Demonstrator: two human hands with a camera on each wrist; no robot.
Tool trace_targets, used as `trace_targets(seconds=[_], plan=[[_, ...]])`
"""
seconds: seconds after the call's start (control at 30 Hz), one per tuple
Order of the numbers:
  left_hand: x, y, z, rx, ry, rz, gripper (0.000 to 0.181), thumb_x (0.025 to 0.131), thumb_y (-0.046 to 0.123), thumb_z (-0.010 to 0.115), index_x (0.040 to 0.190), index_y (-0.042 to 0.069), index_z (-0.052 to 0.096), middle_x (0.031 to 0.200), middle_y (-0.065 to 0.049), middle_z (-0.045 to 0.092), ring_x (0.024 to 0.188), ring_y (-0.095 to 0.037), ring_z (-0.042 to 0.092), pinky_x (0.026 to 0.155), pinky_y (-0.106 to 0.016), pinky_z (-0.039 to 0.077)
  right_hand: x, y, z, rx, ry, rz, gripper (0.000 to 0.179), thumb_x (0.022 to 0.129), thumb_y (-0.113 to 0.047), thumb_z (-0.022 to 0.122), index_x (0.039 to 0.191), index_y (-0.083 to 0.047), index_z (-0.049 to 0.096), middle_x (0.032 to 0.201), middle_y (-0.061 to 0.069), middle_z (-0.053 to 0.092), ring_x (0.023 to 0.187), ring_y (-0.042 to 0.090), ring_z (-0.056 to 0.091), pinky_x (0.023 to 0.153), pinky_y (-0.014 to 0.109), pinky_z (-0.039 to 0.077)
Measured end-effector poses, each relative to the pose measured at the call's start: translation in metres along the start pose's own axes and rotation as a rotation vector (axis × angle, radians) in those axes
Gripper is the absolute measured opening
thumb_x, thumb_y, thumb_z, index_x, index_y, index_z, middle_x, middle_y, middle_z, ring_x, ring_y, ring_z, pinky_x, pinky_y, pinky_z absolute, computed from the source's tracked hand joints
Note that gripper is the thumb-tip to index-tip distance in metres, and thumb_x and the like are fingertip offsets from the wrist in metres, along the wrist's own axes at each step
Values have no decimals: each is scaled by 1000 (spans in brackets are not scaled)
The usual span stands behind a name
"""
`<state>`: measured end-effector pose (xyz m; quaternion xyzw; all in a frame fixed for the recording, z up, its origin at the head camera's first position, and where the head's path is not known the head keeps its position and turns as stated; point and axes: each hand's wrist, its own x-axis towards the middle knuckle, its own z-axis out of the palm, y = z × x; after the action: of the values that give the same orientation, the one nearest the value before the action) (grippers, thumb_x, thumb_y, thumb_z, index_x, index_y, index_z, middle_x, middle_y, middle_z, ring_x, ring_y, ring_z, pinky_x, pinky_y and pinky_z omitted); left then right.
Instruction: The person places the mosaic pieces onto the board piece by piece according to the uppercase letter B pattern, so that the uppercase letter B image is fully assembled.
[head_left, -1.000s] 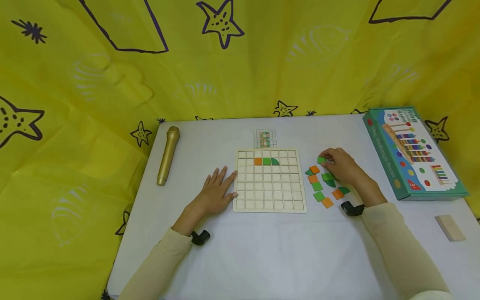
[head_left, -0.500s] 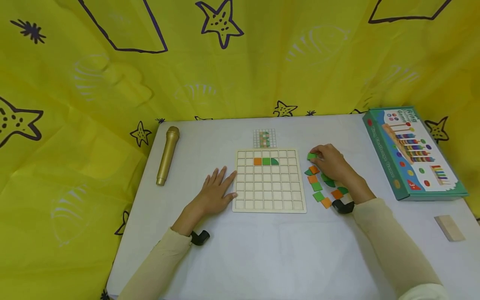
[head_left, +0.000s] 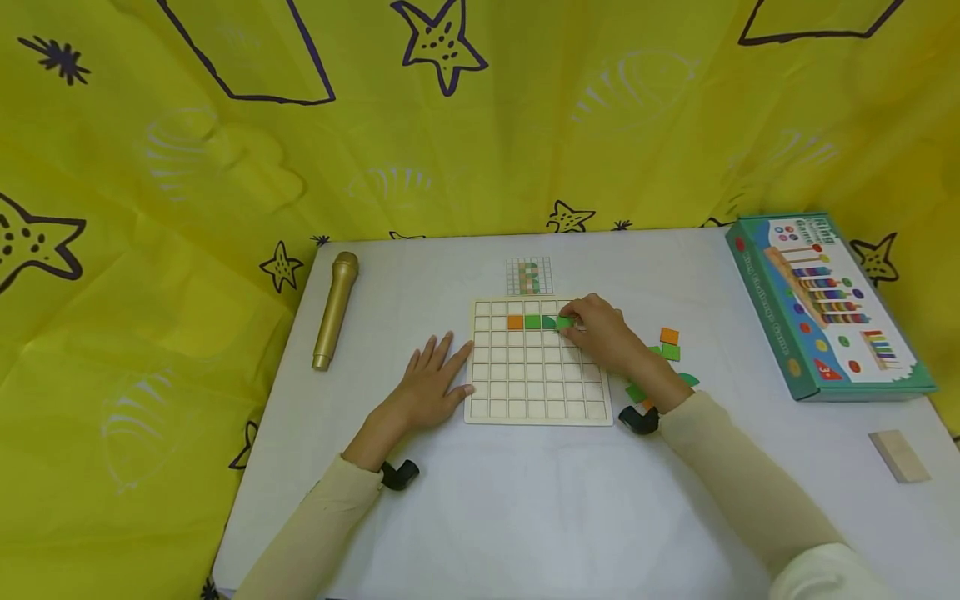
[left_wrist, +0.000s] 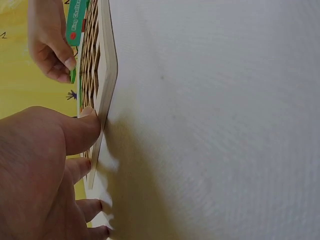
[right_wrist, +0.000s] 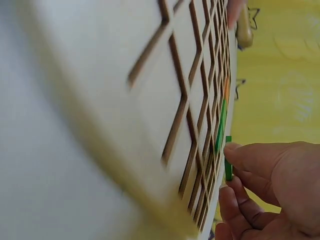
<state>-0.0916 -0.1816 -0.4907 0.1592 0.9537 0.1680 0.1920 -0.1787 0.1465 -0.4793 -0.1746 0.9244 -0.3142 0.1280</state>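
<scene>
My right hand pinches a green square tile over the upper right of a pale wooden grid board. In the right wrist view the thumb and fingers hold this tile on edge, just above the grid. On the board's second row sit an orange square, a green square and a dark green quarter-round tile, left of the held tile. My left hand lies with fingers spread at the board's left side; its thumb touches the rim in the left wrist view.
Loose orange and green tiles lie right of the board, partly hidden by the right forearm. A pattern card lies behind the board. A gold microphone lies left; a game box and wooden block are right.
My right hand has carried the green square tile leftward from the loose pile to the board, beside the quarter-round tile. The left hand has stayed in place.
</scene>
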Motion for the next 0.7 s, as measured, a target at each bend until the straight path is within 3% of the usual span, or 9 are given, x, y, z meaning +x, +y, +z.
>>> trace_targets(seconds=[0.23, 0.53, 0.7], plan=[[0, 0, 1, -5, 10, -1, 73, 110, 51, 45, 172, 26, 15, 178, -14, 0, 164, -39, -5, 130, -61, 2, 7, -28, 19, 0, -38, -56, 33, 104, -15, 68, 134, -1, 66, 132, 17, 59, 129, 36, 54, 106, 55, 39], [-1, 1, 0, -7, 13, -2, 73, 110, 52, 45, 171, 27, 15, 178, -13, 0, 164, -39, -5, 130, -60, 3, 13, -44, 33, -19, -32, -108, 17, 102, -15, 72, 118, -8, 70, 118, 9, 62, 115, 30, 58, 93, 47, 39], [-1, 2, -1, -10, 14, 4, 72, 111, 51, 45, 171, 26, 15, 178, -14, 1, 164, -39, -4, 130, -61, 3, 14, -49, 39, -45, -23, -128, 16, 101, -13, 72, 116, -7, 73, 121, 10, 64, 117, 32, 60, 97, 49, 41]])
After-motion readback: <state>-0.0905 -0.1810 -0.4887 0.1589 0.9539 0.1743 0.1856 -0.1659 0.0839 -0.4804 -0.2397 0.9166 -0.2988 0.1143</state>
